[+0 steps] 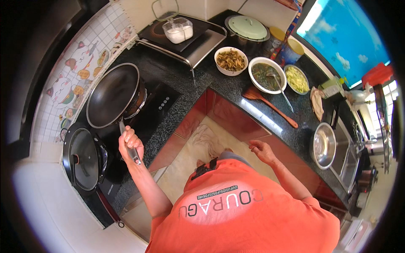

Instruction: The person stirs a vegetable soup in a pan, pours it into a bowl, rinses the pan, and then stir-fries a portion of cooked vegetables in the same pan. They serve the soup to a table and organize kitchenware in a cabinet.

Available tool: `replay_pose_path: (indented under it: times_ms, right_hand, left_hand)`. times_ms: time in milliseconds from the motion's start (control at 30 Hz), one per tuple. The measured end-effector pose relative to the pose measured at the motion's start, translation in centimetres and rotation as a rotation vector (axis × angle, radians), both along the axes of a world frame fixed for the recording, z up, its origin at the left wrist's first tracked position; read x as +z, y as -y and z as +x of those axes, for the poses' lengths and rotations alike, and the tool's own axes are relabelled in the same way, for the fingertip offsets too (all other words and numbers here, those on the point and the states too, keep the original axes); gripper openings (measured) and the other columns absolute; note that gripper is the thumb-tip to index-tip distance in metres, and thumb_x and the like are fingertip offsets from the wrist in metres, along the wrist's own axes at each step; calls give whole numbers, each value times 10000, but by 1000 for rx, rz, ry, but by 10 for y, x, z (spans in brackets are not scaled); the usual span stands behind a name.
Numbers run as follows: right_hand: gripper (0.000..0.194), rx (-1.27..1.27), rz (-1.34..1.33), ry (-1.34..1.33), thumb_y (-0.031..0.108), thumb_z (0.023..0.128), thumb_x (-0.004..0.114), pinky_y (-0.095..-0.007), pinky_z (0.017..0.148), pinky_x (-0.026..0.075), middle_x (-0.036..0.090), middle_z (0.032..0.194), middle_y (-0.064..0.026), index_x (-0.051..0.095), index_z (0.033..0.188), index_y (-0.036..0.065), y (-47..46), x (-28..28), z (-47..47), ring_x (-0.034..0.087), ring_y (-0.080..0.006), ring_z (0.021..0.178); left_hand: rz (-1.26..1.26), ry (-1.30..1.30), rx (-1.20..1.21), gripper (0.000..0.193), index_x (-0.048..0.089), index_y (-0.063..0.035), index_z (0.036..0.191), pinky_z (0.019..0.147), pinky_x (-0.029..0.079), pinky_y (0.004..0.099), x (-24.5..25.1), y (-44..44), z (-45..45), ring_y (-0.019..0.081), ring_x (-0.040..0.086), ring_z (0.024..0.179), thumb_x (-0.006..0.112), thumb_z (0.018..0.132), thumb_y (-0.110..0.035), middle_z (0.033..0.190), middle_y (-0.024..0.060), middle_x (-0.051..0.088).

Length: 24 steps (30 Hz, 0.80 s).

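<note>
My left hand (131,144) is closed around the metal handle of a dark wok (113,95). The wok is tilted over the black cooktop (152,107), above a burner on the far side, and no food shows inside it. My right hand (262,151) hangs in front of the red cabinet doors, holding nothing, with its fingers loosely bent and apart. Nearest to it on the granite counter lies a wooden spatula (272,107). Behind the spatula stand a white bowl of greens in broth (265,77) with a spoon, and a bowl of chopped cooked food (231,61).
A lidded frying pan (84,158) occupies the near burner, its handle jutting past the counter. A metal rack (205,44) holds a glass container of white powder (178,30). Shredded vegetables (296,79) fill another bowl. A steel basin (324,145) sits beside the sink (345,158).
</note>
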State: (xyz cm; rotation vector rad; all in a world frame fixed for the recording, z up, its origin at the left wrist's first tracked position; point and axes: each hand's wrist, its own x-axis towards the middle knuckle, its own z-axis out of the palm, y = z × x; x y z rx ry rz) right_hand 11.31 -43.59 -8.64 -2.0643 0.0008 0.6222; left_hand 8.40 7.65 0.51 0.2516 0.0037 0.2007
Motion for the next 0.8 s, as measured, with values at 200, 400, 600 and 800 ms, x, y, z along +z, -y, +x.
replay_pose_path:
  times_ms: [200, 400, 600, 800]
  right_hand:
    - [336, 93, -133, 36, 77, 903, 509, -325, 843, 528, 684, 1069, -137, 576, 1220, -13, 17, -8, 1, 660, -215, 974]
    - [309, -114, -210, 261, 97, 880, 533, -354, 808, 529, 690, 1025, -161, 611, 1169, 20, 75, -26, 35, 676, -261, 902]
    - [504, -228, -747, 722, 22, 746, 598, -459, 958, 429, 534, 1214, -209, 515, 1242, 55, 141, -16, 70, 518, -384, 1128]
    - [461, -63, -945, 805, -5, 757, 550, -455, 901, 462, 575, 1222, -152, 544, 1214, 53, 184, -33, 93, 562, -369, 1083]
  left_hand:
    - [5, 3, -22, 180, 465, -2, 1111, 502, 431, 260, -21, -7, 8, 84, 457, 511, 428, 979, -118, 715, -7, 437]
    - [76, 33, -61, 185, 420, 3, 1138, 525, 422, 279, -49, 0, 8, 106, 465, 539, 403, 991, -107, 734, 17, 429]
    - [173, -99, -1, 190, 436, -17, 1138, 498, 401, 250, -59, 9, 6, 93, 436, 528, 444, 982, -125, 714, 9, 412]
    - [92, -44, -85, 233, 477, -9, 1138, 445, 348, 249, -54, 13, 16, 80, 382, 491, 438, 1007, -197, 677, -3, 396]
